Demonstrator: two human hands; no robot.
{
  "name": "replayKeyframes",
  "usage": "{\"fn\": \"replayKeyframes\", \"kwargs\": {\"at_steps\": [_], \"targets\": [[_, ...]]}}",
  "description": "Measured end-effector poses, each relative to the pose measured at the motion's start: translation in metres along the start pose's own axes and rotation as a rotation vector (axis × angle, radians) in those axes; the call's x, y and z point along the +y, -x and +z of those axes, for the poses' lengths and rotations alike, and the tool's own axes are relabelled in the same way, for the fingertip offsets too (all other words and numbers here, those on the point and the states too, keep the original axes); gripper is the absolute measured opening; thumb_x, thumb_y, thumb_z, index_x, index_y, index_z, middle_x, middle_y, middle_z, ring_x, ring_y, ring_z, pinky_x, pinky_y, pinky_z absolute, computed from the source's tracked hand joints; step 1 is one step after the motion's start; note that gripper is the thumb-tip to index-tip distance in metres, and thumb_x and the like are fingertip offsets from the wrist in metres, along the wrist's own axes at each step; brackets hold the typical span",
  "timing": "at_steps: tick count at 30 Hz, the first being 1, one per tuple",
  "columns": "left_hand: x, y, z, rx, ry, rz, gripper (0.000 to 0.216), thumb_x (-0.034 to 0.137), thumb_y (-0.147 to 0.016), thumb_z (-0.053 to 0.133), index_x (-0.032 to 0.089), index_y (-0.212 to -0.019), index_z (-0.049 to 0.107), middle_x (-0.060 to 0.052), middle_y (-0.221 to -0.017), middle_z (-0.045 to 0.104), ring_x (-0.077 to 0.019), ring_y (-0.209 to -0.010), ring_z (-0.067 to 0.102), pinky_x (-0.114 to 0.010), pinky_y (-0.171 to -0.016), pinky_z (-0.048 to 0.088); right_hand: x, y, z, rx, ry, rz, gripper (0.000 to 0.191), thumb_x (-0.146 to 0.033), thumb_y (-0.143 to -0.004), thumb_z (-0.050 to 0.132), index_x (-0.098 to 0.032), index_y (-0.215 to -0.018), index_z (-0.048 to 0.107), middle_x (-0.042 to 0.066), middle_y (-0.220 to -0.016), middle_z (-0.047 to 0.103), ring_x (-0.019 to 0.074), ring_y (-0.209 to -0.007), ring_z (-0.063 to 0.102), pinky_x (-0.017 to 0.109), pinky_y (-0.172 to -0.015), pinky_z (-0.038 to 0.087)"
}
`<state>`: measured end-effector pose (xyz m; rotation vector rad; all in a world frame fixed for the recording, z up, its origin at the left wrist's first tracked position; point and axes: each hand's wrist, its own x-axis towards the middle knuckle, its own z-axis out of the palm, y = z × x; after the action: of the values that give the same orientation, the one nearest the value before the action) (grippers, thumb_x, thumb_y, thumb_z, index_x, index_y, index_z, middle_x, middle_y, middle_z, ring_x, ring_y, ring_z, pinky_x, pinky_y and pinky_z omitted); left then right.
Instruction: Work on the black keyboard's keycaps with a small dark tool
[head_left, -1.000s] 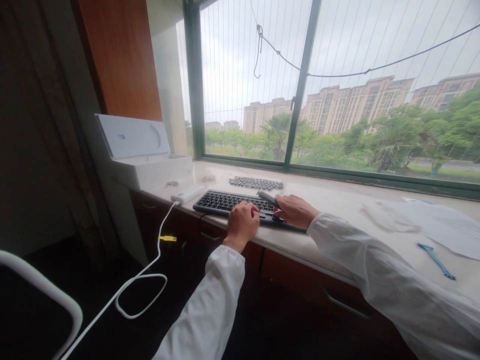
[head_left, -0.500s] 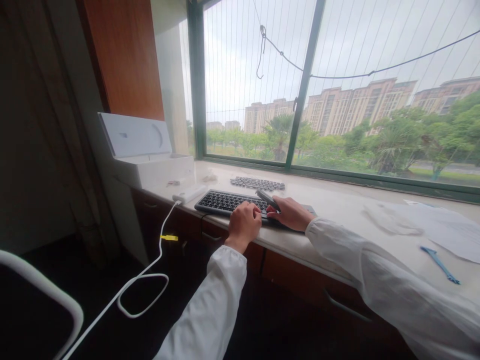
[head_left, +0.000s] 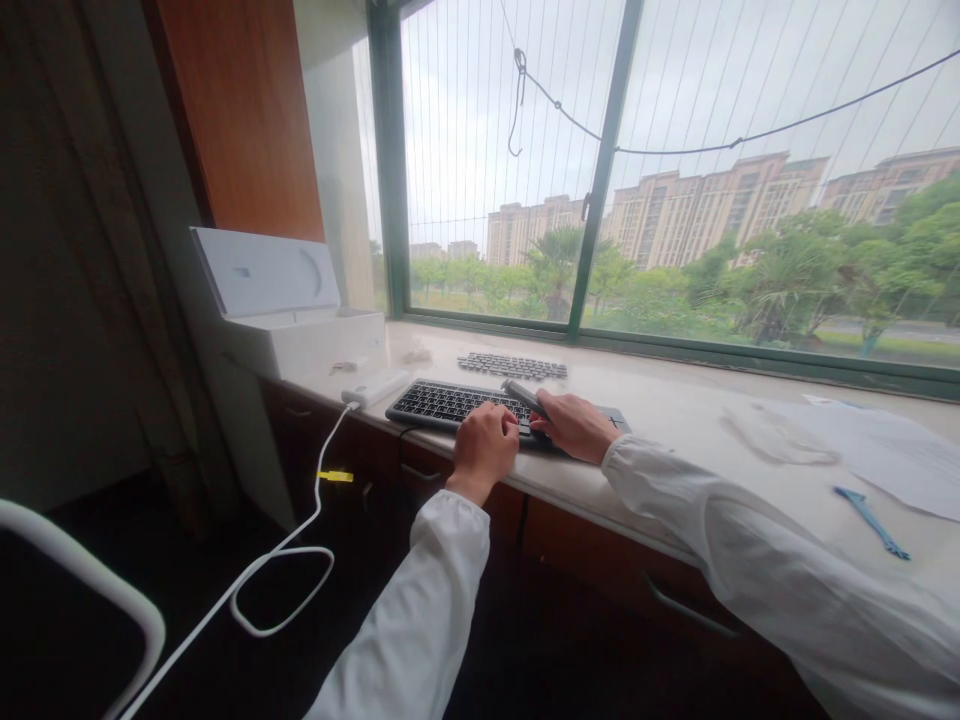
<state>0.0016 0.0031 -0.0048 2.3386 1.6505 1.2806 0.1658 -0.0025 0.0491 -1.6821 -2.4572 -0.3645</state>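
A black keyboard (head_left: 439, 402) lies along the front edge of the white sill counter, and many of its keys show left of my hands. My left hand (head_left: 486, 442) is over its front edge with the fingers curled in; whatever they hold, if anything, is hidden. Beside it, my right hand (head_left: 576, 424) grips a dark grey, slim stick-like tool (head_left: 523, 396), its far end pointing up and left above the keys. Behind the keyboard, loose dark keycaps (head_left: 512, 366) are laid out in rows.
An open white box (head_left: 315, 340) stands at the left, near a white power strip (head_left: 375, 388) with a cable (head_left: 300, 540) hanging down. On the right lie white papers (head_left: 885, 450), a crumpled clear plastic bag (head_left: 780, 432) and a blue plastic strip (head_left: 871, 522). A window runs behind.
The whole view has shifted slightly to the left. Both hands keep nearly the same place over the keyboard, and the right one still holds the grey tool.
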Motion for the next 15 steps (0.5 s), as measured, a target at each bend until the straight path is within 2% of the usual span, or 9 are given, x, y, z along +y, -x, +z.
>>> {"fn": "replayKeyframes", "kwargs": {"at_steps": [3,10,15], "targets": [[0.0007,-0.0002,-0.0007,-0.003,0.0,-0.001,0.019,0.02,-0.087,0.05,0.023,-0.085,0.068,-0.003,-0.093,0.066,-0.017,-0.085,0.06,-0.028,-0.078,0.045,-0.0021,0.0006,-0.0002,0.027,0.035,-0.015,0.021,-0.032,-0.095,0.047,-0.014,-0.106,0.05,0.013,-0.091,0.07,0.0264,-0.086,0.066,0.03,-0.064,0.035],[0.0003,-0.0007,0.0004,-0.007,-0.016,-0.005,0.018,0.02,-0.087,0.05,0.023,-0.085,0.068,-0.004,-0.093,0.065,-0.0174,-0.085,0.059,-0.028,-0.077,0.045,-0.0076,0.0005,0.0011,0.048,0.04,-0.034,0.013,-0.025,-0.094,0.049,-0.014,-0.1,0.049,0.014,-0.089,0.071,0.026,-0.084,0.066,0.031,-0.071,0.035],[-0.001,-0.0011,0.002,-0.012,-0.029,0.007,0.018,0.02,-0.087,0.05,0.024,-0.087,0.068,-0.003,-0.093,0.065,-0.0173,-0.086,0.06,-0.028,-0.078,0.046,0.0018,-0.0017,0.0046,0.053,0.0,-0.054,0.016,-0.028,-0.095,0.048,-0.014,-0.101,0.049,0.013,-0.089,0.071,0.0264,-0.083,0.066,0.031,-0.065,0.034]]}}
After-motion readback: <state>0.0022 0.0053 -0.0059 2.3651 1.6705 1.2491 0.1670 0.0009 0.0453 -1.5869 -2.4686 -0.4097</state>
